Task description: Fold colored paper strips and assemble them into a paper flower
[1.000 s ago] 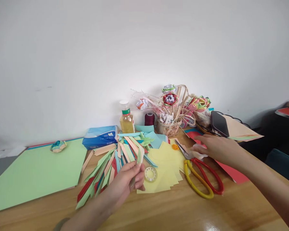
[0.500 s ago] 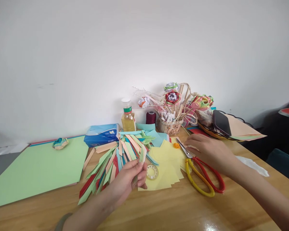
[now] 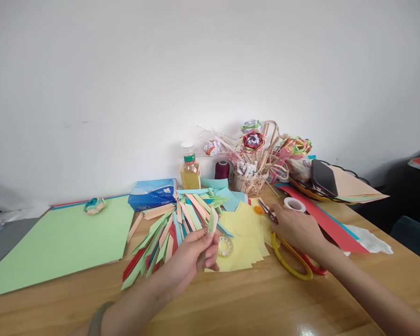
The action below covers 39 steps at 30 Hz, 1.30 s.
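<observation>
My left hand (image 3: 198, 249) pinches a folded pale green paper strip (image 3: 213, 221) upright between thumb and fingers. Just right of it, a small clear tape ring (image 3: 230, 246) lies on fanned yellow paper sheets (image 3: 243, 254). My right hand (image 3: 296, 226) is closed around the pivot of a pair of scissors (image 3: 292, 261). The blades point away to the upper left, and the yellow and red handles stick out below the hand. Behind the left hand spreads a heap of folded coloured paper strips (image 3: 161, 233).
A white roll (image 3: 294, 204) and red paper (image 3: 331, 224) lie beyond my right hand. At the back stand an oil bottle (image 3: 190, 172), a tissue pack (image 3: 152, 196), maroon thread (image 3: 221, 170) and a basket of paper flowers (image 3: 248, 184). Large green sheets (image 3: 63, 242) cover the left.
My right hand has moved down and closed on the scissors, uncovering the white roll and red paper behind it. The left hand keeps its strip. The view has shifted slightly.
</observation>
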### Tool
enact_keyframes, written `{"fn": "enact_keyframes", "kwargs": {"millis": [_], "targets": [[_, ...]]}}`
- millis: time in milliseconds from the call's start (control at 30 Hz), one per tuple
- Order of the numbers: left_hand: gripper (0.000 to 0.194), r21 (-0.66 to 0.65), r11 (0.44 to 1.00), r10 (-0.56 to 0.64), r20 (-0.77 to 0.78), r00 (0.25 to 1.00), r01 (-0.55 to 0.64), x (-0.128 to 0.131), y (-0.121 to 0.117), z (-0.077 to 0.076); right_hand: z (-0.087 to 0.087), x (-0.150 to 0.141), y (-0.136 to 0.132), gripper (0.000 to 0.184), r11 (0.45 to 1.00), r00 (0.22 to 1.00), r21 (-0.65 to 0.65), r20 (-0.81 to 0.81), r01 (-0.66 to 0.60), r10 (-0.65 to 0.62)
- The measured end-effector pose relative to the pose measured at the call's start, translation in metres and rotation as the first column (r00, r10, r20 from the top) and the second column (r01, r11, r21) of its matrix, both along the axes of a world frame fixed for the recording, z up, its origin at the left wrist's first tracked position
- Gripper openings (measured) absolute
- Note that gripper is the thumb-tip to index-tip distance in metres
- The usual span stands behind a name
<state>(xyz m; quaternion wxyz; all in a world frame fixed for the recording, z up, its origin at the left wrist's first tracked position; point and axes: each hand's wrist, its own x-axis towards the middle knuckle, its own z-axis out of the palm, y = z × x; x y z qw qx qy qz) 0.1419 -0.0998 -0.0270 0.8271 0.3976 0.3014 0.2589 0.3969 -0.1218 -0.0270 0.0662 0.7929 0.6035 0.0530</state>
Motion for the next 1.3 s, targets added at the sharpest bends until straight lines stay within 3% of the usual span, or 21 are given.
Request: {"fn": "enact_keyframes", "kwargs": {"millis": [100,167,233,300,400,500,567,733,867,1100,1300], "targets": [[0.022,0.003,1.0,-0.003,-0.003,1.0,0.003,0.0,-0.002,0.002,0.008,0.003,-0.005,0.025,0.999,0.999,0.048,-0.051,0.019,-0.016],[0.022,0.008,1.0,0.0,-0.003,1.0,0.0,0.0,-0.002,0.003,0.014,0.002,-0.013,0.03,0.993,0.995,0.112,-0.089,-0.033,0.044],[0.023,0.015,1.0,0.007,-0.006,1.0,-0.007,0.0,0.0,0.004,0.016,-0.003,-0.024,0.03,0.957,0.97,0.254,-0.159,-0.139,0.183],[0.023,0.024,1.0,0.02,-0.009,1.0,-0.019,-0.001,0.001,0.006,0.013,-0.014,-0.033,0.025,0.887,0.914,0.357,-0.167,-0.292,0.368],[0.023,0.05,0.998,0.036,0.003,0.999,-0.036,-0.002,0.004,0.009,0.007,-0.034,-0.042,0.027,0.816,0.806,0.296,-0.192,-0.497,0.56],[0.023,0.072,0.996,0.049,0.007,0.999,-0.049,-0.004,0.006,0.012,0.004,-0.047,-0.042,0.026,0.797,0.765,0.151,-0.222,-0.585,0.604],[0.023,0.085,0.995,0.051,0.005,0.999,-0.051,-0.004,0.008,0.013,0.003,-0.047,-0.037,0.021,0.798,0.751,0.12,-0.278,-0.591,0.599],[0.025,0.106,0.993,0.052,-0.028,0.998,-0.049,-0.005,0.009,0.013,-0.005,-0.024,-0.012,0.017,0.871,0.784,0.149,-0.385,-0.468,0.487],[0.027,0.121,0.991,0.07,-0.056,0.996,-0.063,-0.005,0.009,0.01,-0.014,-0.014,0.003,0.012,0.849,0.742,0.118,-0.436,-0.514,0.51],[0.031,0.167,0.985,0.058,-0.106,0.993,-0.04,-0.003,0.013,0.004,-0.014,-0.017,0.003,0.017,0.822,0.719,0.185,-0.409,-0.538,0.562],[0.032,0.11,0.992,0.066,-0.077,0.995,-0.058,0.0,0.015,0.002,-0.004,-0.014,0.013,0.015,0.862,0.731,0.235,-0.459,-0.449,0.506]]}}
